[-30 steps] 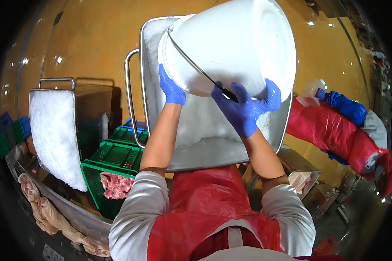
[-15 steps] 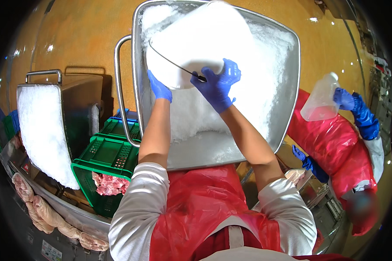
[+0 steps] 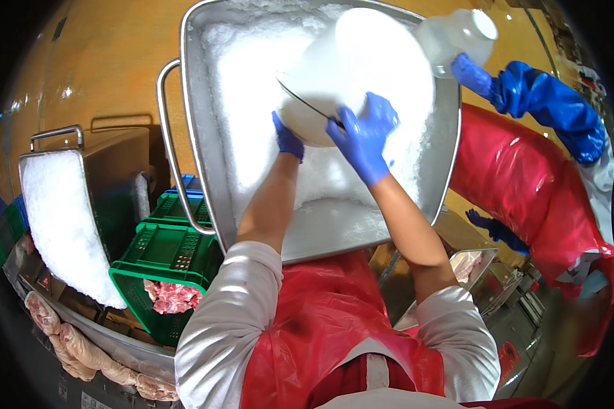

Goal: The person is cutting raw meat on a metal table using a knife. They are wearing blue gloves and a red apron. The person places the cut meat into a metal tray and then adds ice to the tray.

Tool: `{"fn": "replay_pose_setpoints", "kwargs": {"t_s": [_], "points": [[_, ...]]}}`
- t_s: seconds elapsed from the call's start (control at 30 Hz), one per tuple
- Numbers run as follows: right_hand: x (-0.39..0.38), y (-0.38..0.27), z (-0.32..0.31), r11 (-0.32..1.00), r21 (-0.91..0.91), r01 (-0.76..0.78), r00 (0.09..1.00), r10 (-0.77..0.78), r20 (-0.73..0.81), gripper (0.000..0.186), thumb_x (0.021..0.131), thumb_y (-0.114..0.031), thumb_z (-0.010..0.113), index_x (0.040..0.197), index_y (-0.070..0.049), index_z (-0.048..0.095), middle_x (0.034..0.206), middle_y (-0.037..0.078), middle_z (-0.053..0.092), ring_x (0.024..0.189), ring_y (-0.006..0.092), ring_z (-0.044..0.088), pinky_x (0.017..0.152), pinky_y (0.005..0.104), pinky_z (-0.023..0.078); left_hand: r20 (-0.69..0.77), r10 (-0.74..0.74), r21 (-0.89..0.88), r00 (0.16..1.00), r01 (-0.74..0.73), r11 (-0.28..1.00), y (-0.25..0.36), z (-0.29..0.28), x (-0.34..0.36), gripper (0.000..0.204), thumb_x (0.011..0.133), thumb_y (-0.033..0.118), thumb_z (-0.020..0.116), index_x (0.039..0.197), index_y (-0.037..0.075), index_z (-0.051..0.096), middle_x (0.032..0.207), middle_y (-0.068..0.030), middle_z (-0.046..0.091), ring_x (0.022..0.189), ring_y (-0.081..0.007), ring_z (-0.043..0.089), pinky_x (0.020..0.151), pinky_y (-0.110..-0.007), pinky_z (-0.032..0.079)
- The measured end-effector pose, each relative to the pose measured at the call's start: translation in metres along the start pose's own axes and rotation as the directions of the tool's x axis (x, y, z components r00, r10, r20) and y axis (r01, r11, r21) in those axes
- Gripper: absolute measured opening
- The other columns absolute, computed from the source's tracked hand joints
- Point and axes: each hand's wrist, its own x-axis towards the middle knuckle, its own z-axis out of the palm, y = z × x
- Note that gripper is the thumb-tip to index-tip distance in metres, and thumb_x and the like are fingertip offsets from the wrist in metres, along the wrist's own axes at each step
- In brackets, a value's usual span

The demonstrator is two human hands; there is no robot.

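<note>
Working from one feed: the head view, left of a worn fisheye pair. I look steeply down from above the wearer's glossy red plastic apron [image 3: 331, 300], facing out along the forearms. Near range, the blue-gloved left hand [image 3: 288, 140] and blue-gloved right hand [image 3: 367, 140] above frame centre. Upright, unmirrored; straight edges bow toward a dark round rim.

Exposure's rough: the ice [image 3: 242, 92] in the tub [image 3: 331, 228] is blown out, and the bucket [image 3: 382, 61] glares so hard its edge half melts into that white. Light seems to come from above. Left of the tub, the floor [image 3: 129, 61] has little glints and the cart [image 3: 112, 191] throws a dark shadow. Right of the tub, the apron [image 3: 518, 163] shows shiny streaks and the jug [image 3: 454, 44] looks soft. Far out from the tub, fisheye bends stuff and corners go black.
</note>
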Motion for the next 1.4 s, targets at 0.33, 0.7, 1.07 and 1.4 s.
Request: {"fn": "replay_pose_setpoints", "kwargs": {"t_s": [0.33, 0.7, 1.07, 1.4], "points": [[-0.056, 0.001, 0.110, 0.981, 0.144, -0.130, 0.956, 0.085, 0.282, 0.054, 0.058, -0.046, 0.077, 0.101, -0.017, 0.062, 0.126, 0.024, 0.039, 0.124, 0.0451, 0.029, 0.100, 0.0569, 0.027, -0.358, -0.012, 0.271, 0.934, 0.116, 0.956, 0.019, -0.093, -0.091, 0.090, 0.092, 0.073, 0.029, 0.154, 0.009, 0.015, 0.160, -0.0105, 0.017, 0.145, -0.0294, 0.019, 0.119, -0.046, 0.011], [-0.095, 0.051, 0.149, 0.846, 0.259, -0.467, 0.811, 0.292, 0.506, 0.045, 0.058, -0.041, 0.078, 0.087, -0.014, 0.057, 0.109, 0.021, 0.052, 0.108, 0.0396, 0.047, 0.094, 0.0481, 0.039, -0.373, 0.033, 0.488, 0.927, 0.166, 0.857, 0.041, -0.027, -0.208, 0.077, 0.097, 0.062, 0.039, 0.146, 0.003, 0.034, 0.148, -0.0099, 0.038, 0.132, -0.0262, 0.041, 0.111, -0.043, 0.032], [-0.115, 0.081, 0.059, 0.248, 0.514, -0.821, 0.571, 0.371, 0.732, 0.058, 0.068, -0.056, 0.074, 0.101, -0.012, 0.056, 0.106, 0.017, 0.052, 0.109, 0.0326, 0.048, 0.093, 0.0406, 0.041, 0.209, -0.063, 0.790, 0.976, -0.130, 0.599, 0.049, 0.118, -0.315, 0.047, 0.090, 0.017, 0.066, 0.130, 0.000, 0.050, 0.122, -0.0105, 0.058, 0.106, -0.0198, 0.057, 0.090, -0.035, 0.047], [-0.167, 0.038, -0.098, 0.057, 0.658, -0.751, 0.585, 0.521, 0.622, 0.062, 0.081, -0.061, 0.065, 0.112, -0.010, 0.048, 0.113, 0.013, 0.048, 0.109, 0.0227, 0.045, 0.098, 0.0358, 0.036, 0.703, -0.263, 0.696, 0.661, -0.715, 0.065, 0.082, 0.196, -0.496, 0.060, 0.084, 0.022, 0.074, 0.124, -0.006, 0.038, 0.111, -0.0210, 0.059, 0.101, -0.0272, 0.061, 0.087, -0.039, 0.048]]}}
